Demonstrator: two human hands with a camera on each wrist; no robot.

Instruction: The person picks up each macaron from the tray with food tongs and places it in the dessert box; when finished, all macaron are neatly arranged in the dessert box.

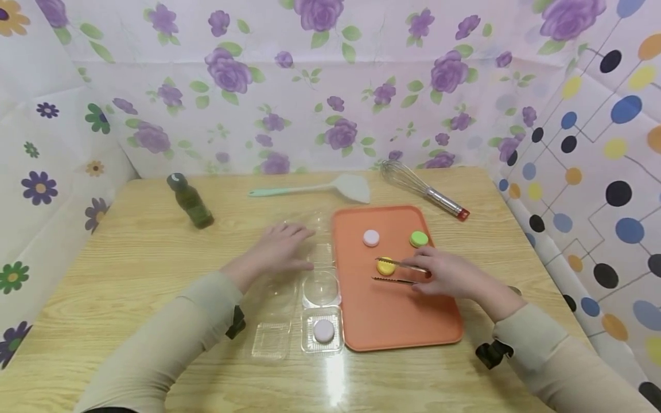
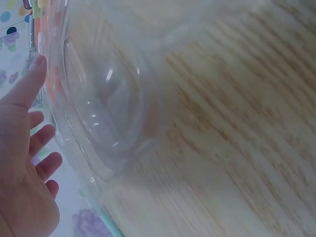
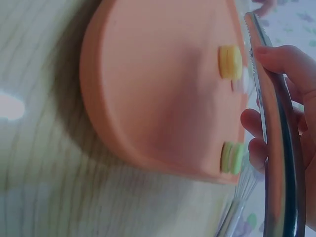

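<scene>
My right hand [image 1: 444, 272] grips metal tongs [image 3: 279, 133] over the orange tray [image 1: 397, 321]. Their serrated tips stand apart, one overlapping a yellow macaron [image 1: 387, 269] in the head view and the other nearer me. A green macaron [image 1: 419, 238] sits near the tray's right edge and a pale pink one [image 1: 370, 238] to its left. My left hand [image 1: 281, 249] hovers with spread fingers over clear plastic boxes left of the tray, holding nothing. The nearest clear box [image 1: 307, 345] contains a lavender macaron [image 1: 323, 331]; its domed lid [image 1: 320, 287] lies folded back.
Behind the tray lie a white spatula [image 1: 351, 186] with a mint handle and a wire whisk [image 1: 434, 195] with a red end. A dark green bottle [image 1: 191, 203] lies at the back left. Patterned sheets [image 1: 335, 103] enclose the wooden table.
</scene>
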